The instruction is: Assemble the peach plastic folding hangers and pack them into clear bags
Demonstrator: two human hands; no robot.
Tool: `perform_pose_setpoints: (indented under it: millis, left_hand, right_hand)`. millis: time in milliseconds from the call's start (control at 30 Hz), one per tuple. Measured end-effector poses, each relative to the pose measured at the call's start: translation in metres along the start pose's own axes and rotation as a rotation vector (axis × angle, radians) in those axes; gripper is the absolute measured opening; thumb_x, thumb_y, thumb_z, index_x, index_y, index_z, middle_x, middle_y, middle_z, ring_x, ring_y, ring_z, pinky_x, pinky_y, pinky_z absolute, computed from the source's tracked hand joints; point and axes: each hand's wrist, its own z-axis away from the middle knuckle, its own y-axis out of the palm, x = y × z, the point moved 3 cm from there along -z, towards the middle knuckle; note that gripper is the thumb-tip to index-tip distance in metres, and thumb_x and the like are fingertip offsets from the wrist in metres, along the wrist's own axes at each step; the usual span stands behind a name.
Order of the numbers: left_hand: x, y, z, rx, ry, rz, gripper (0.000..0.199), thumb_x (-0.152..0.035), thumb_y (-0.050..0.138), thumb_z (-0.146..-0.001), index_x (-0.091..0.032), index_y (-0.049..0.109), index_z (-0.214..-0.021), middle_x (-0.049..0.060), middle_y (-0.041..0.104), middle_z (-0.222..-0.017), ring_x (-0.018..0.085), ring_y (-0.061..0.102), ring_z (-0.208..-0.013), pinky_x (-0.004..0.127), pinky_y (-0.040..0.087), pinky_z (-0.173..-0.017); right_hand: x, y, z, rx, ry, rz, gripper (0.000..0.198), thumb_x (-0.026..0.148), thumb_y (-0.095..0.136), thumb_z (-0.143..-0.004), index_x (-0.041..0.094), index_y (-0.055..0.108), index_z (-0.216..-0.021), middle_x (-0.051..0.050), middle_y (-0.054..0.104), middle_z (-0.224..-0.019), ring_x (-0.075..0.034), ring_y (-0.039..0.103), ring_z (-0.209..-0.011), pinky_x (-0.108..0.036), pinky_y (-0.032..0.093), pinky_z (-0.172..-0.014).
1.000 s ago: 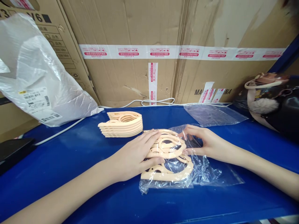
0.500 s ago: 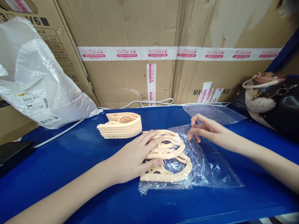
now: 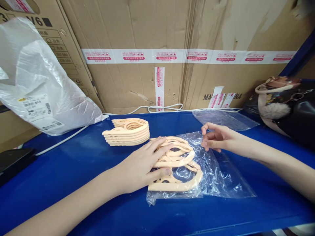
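Several peach-coloured folding clothes hangers (image 3: pixel 183 163) lie fanned out in a clear plastic bag (image 3: pixel 219 177) on the blue table. My left hand (image 3: pixel 145 162) rests flat across the left part of these hangers, fingers spread, pressing on the film and hiding their left ends. Just above the upper right part of the bag hovers my right hand (image 3: pixel 218 136); its fingers are bent but apart, and I see nothing between them. Beyond my left hand sits a neat stack of matching folded hangers (image 3: pixel 128 136), outside the bag.
Another flat clear bag (image 3: pixel 223 119) lies at the back right. A white mailer bag (image 3: pixel 49 85) leans at the left, near a black object (image 3: pixel 17 162). A white cable (image 3: pixel 167 107) runs along the large carton (image 3: pixel 137 29). At right stands a black handbag (image 3: pixel 297 111).
My right hand has shifted slightly down and to the right, its fingers drawn a little closer together. My left hand and the hangers have stayed in place.
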Motion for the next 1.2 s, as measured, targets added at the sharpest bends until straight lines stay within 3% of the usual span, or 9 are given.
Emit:
perform_pose_setpoints:
  millis: [133, 333, 467, 567, 667, 833, 1000, 1100, 1200]
  left_hand:
    - [0.002, 0.003, 0.001, 0.005, 0.0, -0.026, 0.065, -0.061, 0.034, -0.096, -0.025, 0.027, -0.15, 0.005, 0.02, -0.159, 0.028, 0.018, -0.145, 0.046, 0.021, -0.117]
    - [0.002, 0.003, 0.001, 0.022, -0.026, -0.013, 0.069, -0.062, 0.035, -0.096, -0.021, 0.024, -0.151, 0.006, 0.02, -0.159, 0.028, 0.017, -0.146, 0.044, 0.02, -0.118]
    - [0.001, 0.002, 0.0, -0.012, -0.013, -0.011, 0.068, -0.06, 0.035, -0.096, -0.021, 0.024, -0.15, 0.008, 0.023, -0.158, 0.027, 0.021, -0.145, 0.044, 0.023, -0.117]
    - [0.004, 0.002, 0.0, -0.04, -0.036, 0.001, 0.069, -0.06, 0.039, -0.095, -0.021, 0.023, -0.15, 0.009, 0.025, -0.157, 0.027, 0.024, -0.144, 0.044, 0.026, -0.116]
    - [0.006, 0.004, -0.001, -0.053, -0.058, 0.022, 0.073, -0.061, 0.044, -0.093, -0.022, 0.02, -0.15, 0.009, 0.025, -0.157, 0.027, 0.024, -0.144, 0.044, 0.028, -0.115]
    - [0.004, 0.008, -0.002, -0.059, -0.053, -0.033, 0.074, -0.06, 0.044, -0.094, -0.019, 0.018, -0.15, 0.009, 0.02, -0.158, 0.027, 0.017, -0.146, 0.047, 0.025, -0.116]
    - [-0.022, 0.003, 0.001, -0.158, 0.182, -0.085, 0.062, -0.042, 0.048, -0.097, -0.019, 0.023, -0.149, 0.008, 0.029, -0.156, 0.021, 0.019, -0.145, 0.041, 0.025, -0.118]
    - [-0.037, 0.004, 0.004, -0.14, 0.323, -0.105, 0.045, -0.027, 0.047, -0.099, -0.021, 0.037, -0.142, 0.005, 0.037, -0.151, 0.017, 0.027, -0.142, 0.035, 0.029, -0.116]
    - [-0.044, 0.007, 0.005, -0.147, 0.403, -0.172, 0.031, -0.022, 0.042, -0.101, -0.018, 0.051, -0.13, 0.006, 0.048, -0.143, 0.021, 0.035, -0.138, 0.037, 0.033, -0.113]
  right_hand:
    - [0.0, -0.002, 0.001, 0.032, -0.003, -0.019, 0.038, 0.045, 0.07, -0.077, 0.024, 0.041, -0.089, 0.001, 0.067, -0.067, -0.012, 0.049, -0.051, -0.027, 0.035, -0.048]
    - [-0.001, -0.005, 0.001, 0.049, -0.052, -0.011, 0.025, 0.038, 0.061, -0.084, 0.024, 0.042, -0.092, 0.0, 0.07, -0.071, -0.012, 0.053, -0.051, -0.028, 0.038, -0.05]
    - [0.006, 0.002, 0.003, 0.093, -0.181, -0.004, 0.018, 0.032, 0.055, -0.091, 0.024, 0.041, -0.099, -0.007, 0.073, -0.098, -0.019, 0.067, -0.081, -0.034, 0.049, -0.071]
    - [0.008, 0.013, 0.004, 0.073, -0.278, 0.089, 0.045, 0.034, 0.063, -0.088, 0.026, 0.037, -0.124, -0.009, 0.066, -0.122, -0.024, 0.058, -0.117, -0.043, 0.045, -0.097]
    - [0.006, 0.024, 0.002, 0.076, -0.339, 0.255, 0.083, 0.039, 0.072, -0.08, 0.027, 0.023, -0.145, -0.011, 0.058, -0.133, -0.028, 0.049, -0.128, -0.052, 0.036, -0.108]
    - [0.002, 0.028, 0.0, 0.0, -0.428, 0.389, 0.082, 0.041, 0.072, -0.079, 0.028, 0.026, -0.145, -0.008, 0.065, -0.122, -0.028, 0.058, -0.118, -0.051, 0.04, -0.104]
    - [0.001, 0.027, 0.002, -0.052, -0.44, 0.434, 0.076, 0.041, 0.071, -0.079, 0.028, 0.03, -0.142, -0.007, 0.065, -0.119, -0.026, 0.061, -0.11, -0.047, 0.047, -0.096]
    - [0.002, 0.029, 0.003, -0.054, -0.478, 0.471, 0.081, 0.043, 0.07, -0.08, 0.03, 0.026, -0.145, -0.007, 0.06, -0.125, -0.026, 0.056, -0.117, -0.047, 0.043, -0.1]
    - [0.001, 0.031, 0.002, -0.033, -0.507, 0.434, 0.078, 0.041, 0.07, -0.081, 0.03, 0.027, -0.145, -0.006, 0.062, -0.117, -0.024, 0.057, -0.113, -0.046, 0.041, -0.101]
